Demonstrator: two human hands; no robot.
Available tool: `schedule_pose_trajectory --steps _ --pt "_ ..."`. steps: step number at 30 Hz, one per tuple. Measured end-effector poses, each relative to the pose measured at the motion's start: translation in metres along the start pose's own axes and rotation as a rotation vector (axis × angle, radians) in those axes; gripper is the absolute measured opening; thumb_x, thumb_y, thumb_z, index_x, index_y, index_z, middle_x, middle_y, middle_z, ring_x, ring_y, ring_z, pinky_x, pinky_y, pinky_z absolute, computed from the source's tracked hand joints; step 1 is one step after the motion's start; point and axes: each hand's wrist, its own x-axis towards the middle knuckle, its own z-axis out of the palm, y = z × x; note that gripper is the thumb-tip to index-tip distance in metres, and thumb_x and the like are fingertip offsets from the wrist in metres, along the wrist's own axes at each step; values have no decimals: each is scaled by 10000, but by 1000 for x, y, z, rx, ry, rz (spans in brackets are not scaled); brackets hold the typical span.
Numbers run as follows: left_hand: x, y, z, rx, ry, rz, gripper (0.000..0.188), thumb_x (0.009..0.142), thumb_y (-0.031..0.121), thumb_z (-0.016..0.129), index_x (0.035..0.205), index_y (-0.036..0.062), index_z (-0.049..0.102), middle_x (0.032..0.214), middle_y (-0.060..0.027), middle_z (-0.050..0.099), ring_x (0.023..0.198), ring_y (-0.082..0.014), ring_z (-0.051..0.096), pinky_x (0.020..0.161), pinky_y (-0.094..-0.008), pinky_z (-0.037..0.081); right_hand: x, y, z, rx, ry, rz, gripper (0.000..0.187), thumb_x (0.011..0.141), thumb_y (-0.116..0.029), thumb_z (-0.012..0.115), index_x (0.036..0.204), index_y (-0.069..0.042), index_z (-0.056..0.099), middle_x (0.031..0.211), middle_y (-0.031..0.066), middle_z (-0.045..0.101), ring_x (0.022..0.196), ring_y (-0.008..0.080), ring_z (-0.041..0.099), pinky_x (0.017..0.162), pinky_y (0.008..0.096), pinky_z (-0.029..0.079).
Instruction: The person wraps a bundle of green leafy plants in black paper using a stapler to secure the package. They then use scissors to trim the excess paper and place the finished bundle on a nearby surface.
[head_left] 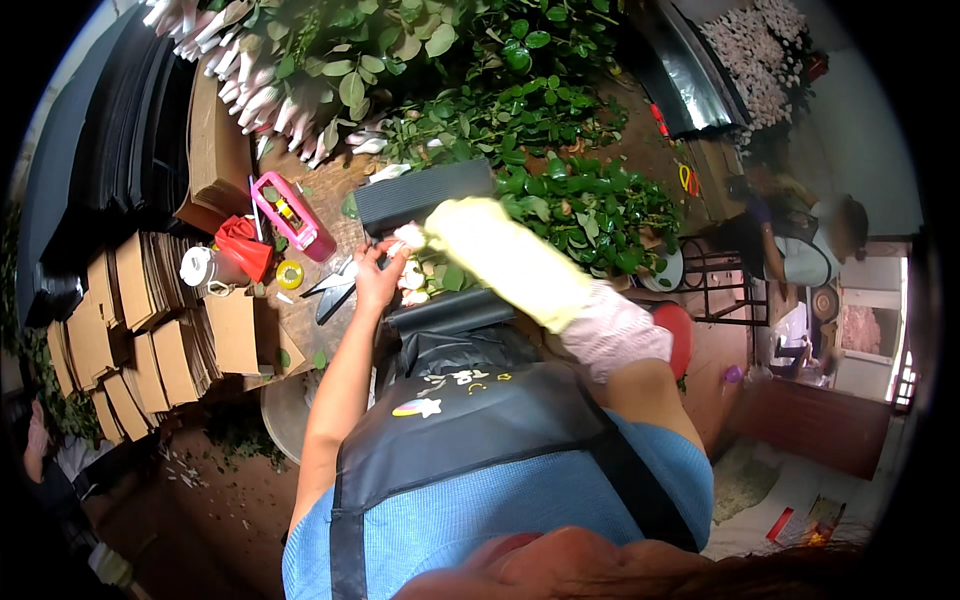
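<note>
My bare left hand (374,284) is at the left end of a small bunch of pale roses (413,282). Its fingers and thumb close on a whitish rose head (409,236). Across the bunch lies my right hand (480,240), in a pale yellow glove with a pink striped sleeve cover behind it. Bright light washes out that glove, so its fingers and anything in them cannot be made out. Black corrugated sheet (425,196) stands behind the roses, and more black sheet (450,312) lies along their near side. Leafy green stems (590,212) spread to the right.
Scissors (335,292), a pink tape dispenser (296,218), a yellow tape roll (289,274), a red bag (243,248) and a white cup (200,266) lie left. Cardboard pieces (150,280) are stacked beyond. Wrapped flower bunches (255,95) fill the back. Another person (805,255) works far right.
</note>
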Motion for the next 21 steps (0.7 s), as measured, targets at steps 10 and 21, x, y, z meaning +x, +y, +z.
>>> schedule_pose_trajectory --steps 10,21 --pt "-8 10 -3 -31 17 -70 412 811 381 841 1112 112 761 1433 -298 461 1407 -384 411 1153 -417 347 -147 39 -114 760 1070 -67 230 931 10 561 1081 27 734 950 101 762 814 145 702 768 269 557" --pt "-1 4 -3 18 22 -46 432 815 384 841 1132 102 757 1451 -322 448 1394 -412 429 1146 -451 370 55 -14 82 135 328 -17 349 946 -439 624 1012 -120 748 931 174 745 853 357 732 754 480 568"
